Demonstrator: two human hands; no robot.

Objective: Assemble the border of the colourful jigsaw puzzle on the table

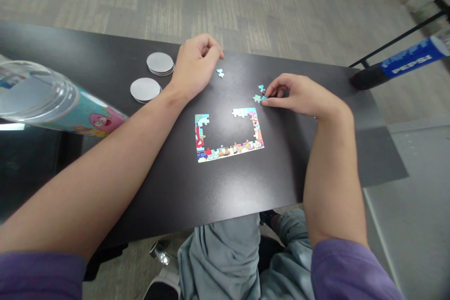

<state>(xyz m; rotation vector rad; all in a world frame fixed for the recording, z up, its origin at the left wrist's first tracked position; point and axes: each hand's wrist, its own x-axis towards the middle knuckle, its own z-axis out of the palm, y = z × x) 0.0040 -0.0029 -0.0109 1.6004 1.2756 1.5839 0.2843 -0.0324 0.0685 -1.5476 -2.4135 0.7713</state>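
A partly joined jigsaw puzzle frame [230, 151] lies on the dark table, with colourful cartoon print along its left, bottom and right sides. Its top side has a gap between the upper left corner and a short run at the upper right. Just above the right corner, my right hand [293, 93] has thumb and fingers closed on a blue puzzle piece [264, 98]. Two loose pieces, one bluish [261, 88] and one greenish [257, 99], lie by those fingertips. My left hand [198, 63] rests curled near the far edge, its palm hidden, beside a single loose piece [220, 73].
Two stacks of round silver-white discs, one farther [160, 63] and one nearer [145, 89], sit left of my left forearm. A clear-topped cartoon canister [80, 108] stands at the left. A Pepsi bottle [401, 63] is at the table's right end. The table [225, 192] ends before my lap.
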